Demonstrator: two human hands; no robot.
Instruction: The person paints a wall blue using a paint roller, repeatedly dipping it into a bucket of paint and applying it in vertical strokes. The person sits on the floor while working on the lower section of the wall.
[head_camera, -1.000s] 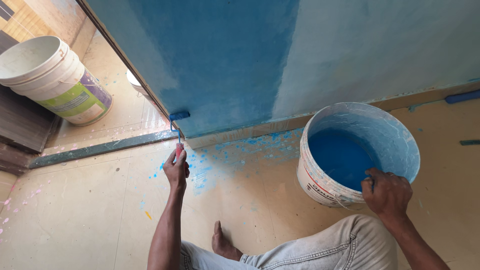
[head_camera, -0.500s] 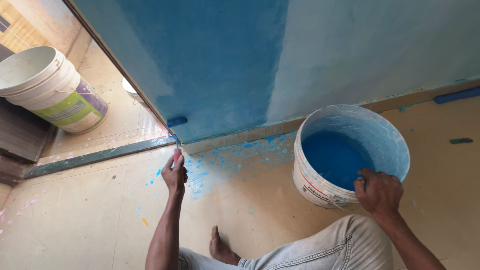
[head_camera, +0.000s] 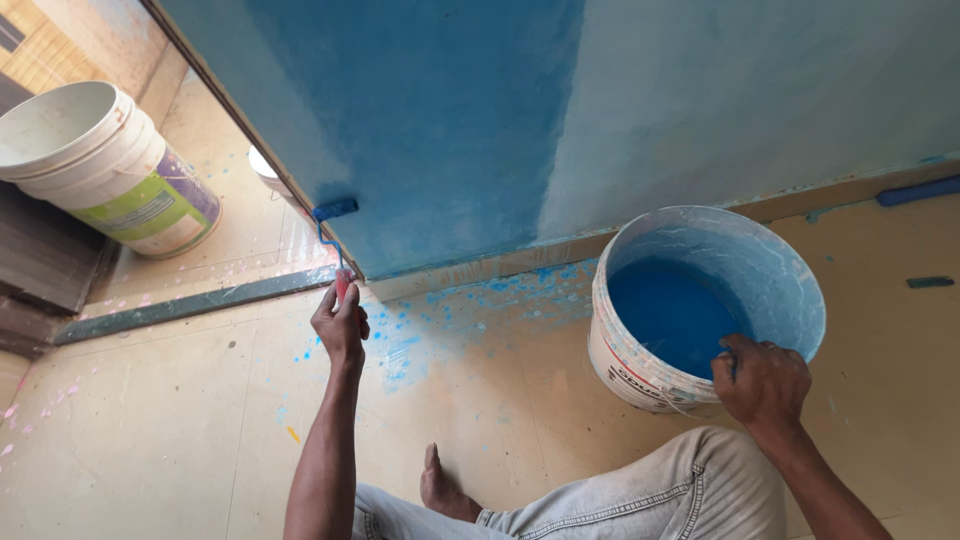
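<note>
Roller (head_camera: 334, 209) higher up wall (head_camera: 450, 120) than before.

room under renovation: half-painted blue wall (head_camera: 450, 120), paint buckets (head_camera: 700, 310)

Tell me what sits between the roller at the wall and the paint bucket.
Nothing visible. The roller, held by the left hand, touches the blue wall low down. Between it and the bucket, gripped at the rim by the right hand, there is only paint-spattered floor.
</note>
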